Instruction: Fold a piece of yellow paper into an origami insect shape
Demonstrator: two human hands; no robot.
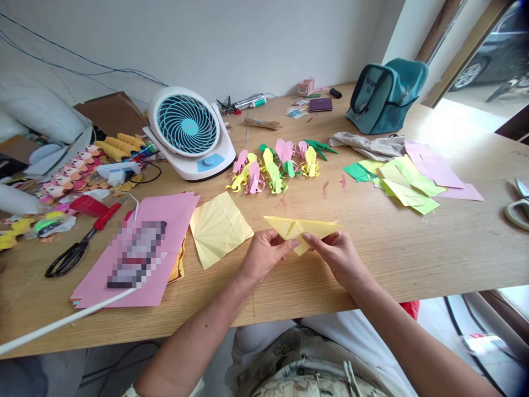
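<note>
My left hand (264, 252) and my right hand (336, 255) both pinch a folded yellow paper (303, 227) just above the wooden table (372, 264), near its front edge. The paper is folded into a wide, flat triangular shape. Left of it lies a creased yellow square sheet (219, 229), flat on the table. Behind the hands stands a cluster of finished pink, yellow and green paper figures (275, 165).
A stack of pink paper (165, 220) lies at left, with black-and-red scissors (78, 248) beside it. A white desk fan (188, 132) stands behind. Loose green, yellow and pink sheets (413, 179) lie at right, a teal bag (386, 94) at the back, scissors (518, 207) at the right edge.
</note>
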